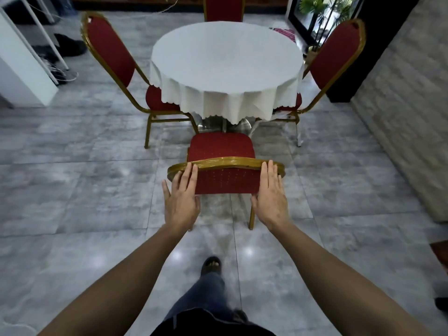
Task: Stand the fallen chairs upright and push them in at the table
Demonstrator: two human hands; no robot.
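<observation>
A red padded chair with a gold frame stands upright in front of me, its seat facing the round table under a white cloth. My left hand lies flat against the left side of its backrest, fingers straight. My right hand rests flat on the right side of the backrest in the same way. Neither hand wraps the frame. The chair's seat front is a little short of the tablecloth's hem. Three more red chairs stand upright at the table: left, right and far side.
A white cabinet with cables and dark shoes beside it stands at the left. A stone-textured wall runs along the right. A potted plant is behind the right chair. Grey floor tiles lie around me; my foot is below the chair.
</observation>
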